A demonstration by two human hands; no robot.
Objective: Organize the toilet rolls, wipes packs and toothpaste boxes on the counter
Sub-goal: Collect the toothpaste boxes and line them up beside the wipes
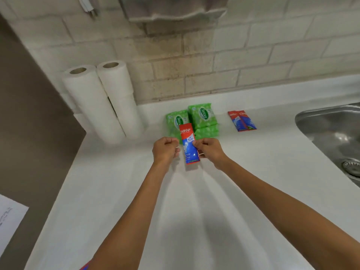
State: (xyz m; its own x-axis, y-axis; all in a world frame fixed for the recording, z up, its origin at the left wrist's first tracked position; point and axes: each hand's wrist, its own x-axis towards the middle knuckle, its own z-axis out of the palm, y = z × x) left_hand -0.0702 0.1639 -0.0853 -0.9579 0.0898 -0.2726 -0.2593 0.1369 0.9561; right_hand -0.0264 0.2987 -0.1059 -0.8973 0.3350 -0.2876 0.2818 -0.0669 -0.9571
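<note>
A red and blue toothpaste box [188, 145] is held lengthwise above the white counter [136, 191], in front of the wipes. My right hand [209, 151] pinches its right edge. My left hand [166, 150] hangs curled just left of the box; whether it touches the box is unclear. Green wipes packs [202, 115] lie stacked behind the box against the wall. Two more toothpaste boxes [242, 120] lie side by side to the right. White toilet rolls [105, 102] stand in two stacks at the back left.
A steel sink [335, 137] is set into the counter at the right. A tiled wall [233, 55] runs along the back, with a grey cloth [175, 10] hanging at the top. The counter's left edge drops to a brown floor with a sheet of paper [9, 221].
</note>
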